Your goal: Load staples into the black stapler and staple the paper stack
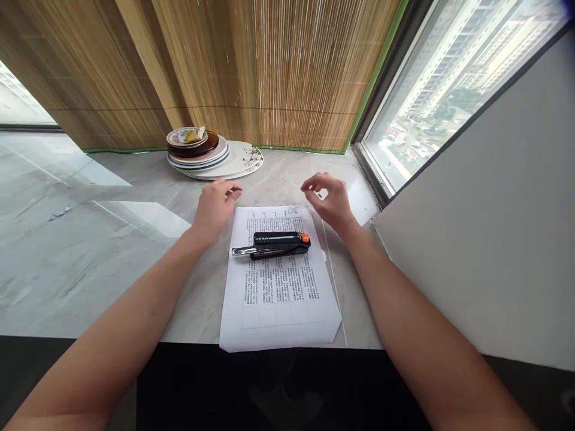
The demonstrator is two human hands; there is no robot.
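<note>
A black stapler (pixel 278 244) with an orange patch at its right end lies across a sheaf of white printed paper (pixel 287 326). Its metal end points left, near the paper's left edge. My left hand (pixel 217 202) hovers by the far left corner of the sheets, fingers loosely bent and holding nothing. Beyond the far right corner is my right hand (pixel 331 199), its thumb and fingers curved and apart, also without anything in it. Neither hand touches the stapler. The sheets overhang the near edge of the counter slightly.
Stacked plates (pixel 202 158), with a small yellow-and-white item on top, stand at the back left. Behind them hangs a bamboo blind (pixel 287 78). A window (pixel 426 102) and a white wall (pixel 503 227) bound the right side of the grey marbled counter (pixel 148 257).
</note>
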